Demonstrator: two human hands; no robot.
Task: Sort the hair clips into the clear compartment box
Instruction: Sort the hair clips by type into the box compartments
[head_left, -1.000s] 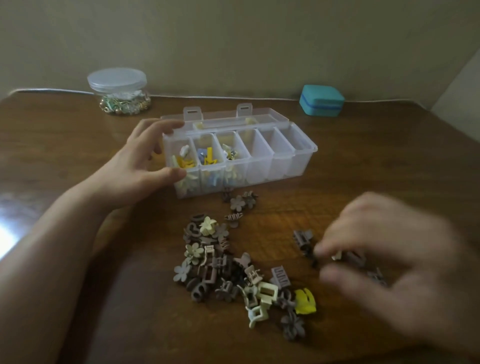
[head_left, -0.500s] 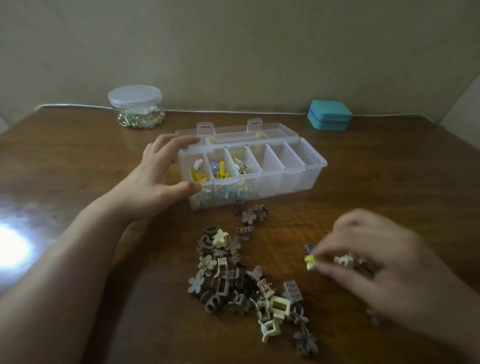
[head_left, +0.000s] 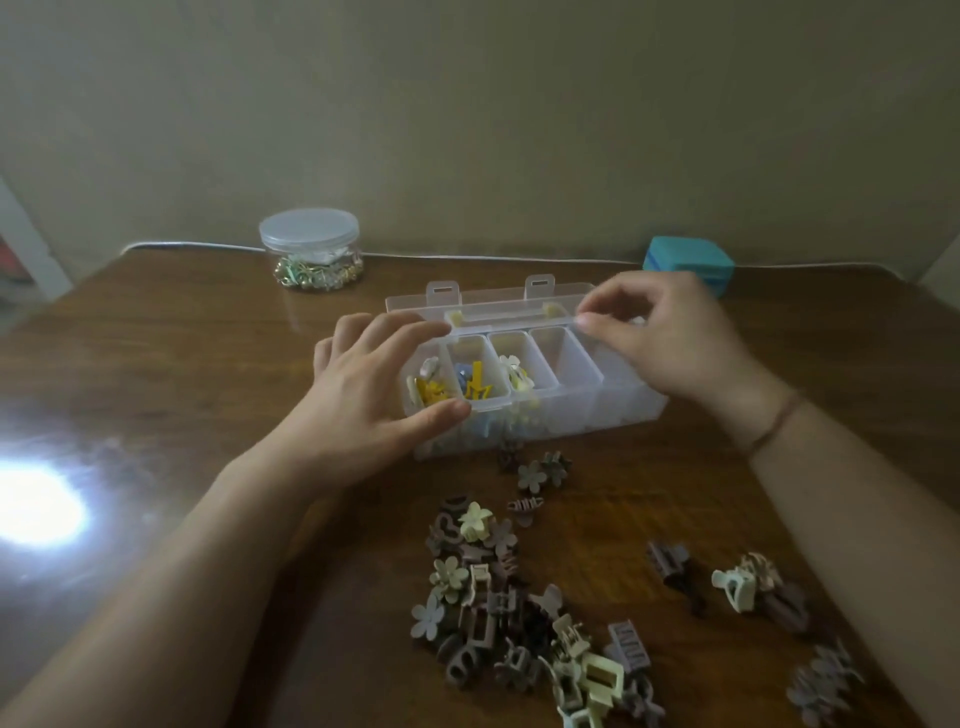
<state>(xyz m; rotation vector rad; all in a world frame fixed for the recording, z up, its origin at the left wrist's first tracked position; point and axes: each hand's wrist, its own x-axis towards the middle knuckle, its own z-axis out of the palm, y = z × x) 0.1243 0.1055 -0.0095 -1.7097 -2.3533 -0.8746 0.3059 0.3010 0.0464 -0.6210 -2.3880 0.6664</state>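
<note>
A clear plastic compartment box (head_left: 550, 395) with its lid folded back sits open on the brown wooden table (head_left: 208, 364), a little beyond the table's middle. The left hand (head_left: 363, 405) grips the box's left end, fingers over the far rim and thumb curled against the near wall. The right hand (head_left: 670, 343) hovers over the box's right end with thumb and forefinger pressed together near the back rim; whether anything is pinched between them I cannot tell. The three leftmost compartments hold yellow, blue and cream clips (head_left: 470, 382); the next one looks bare, and the right hand hides the rest. Nearer the person lies a loose pile of brown, beige and cream hair clips (head_left: 519, 613), some flower-shaped, with a smaller cluster of clips (head_left: 753, 587) apart to its right and two flower clips (head_left: 543, 470) just in front of the box. A round clear lidded jar (head_left: 310, 249) and a teal case (head_left: 691, 262) stand at the far edge by the wall.
</note>
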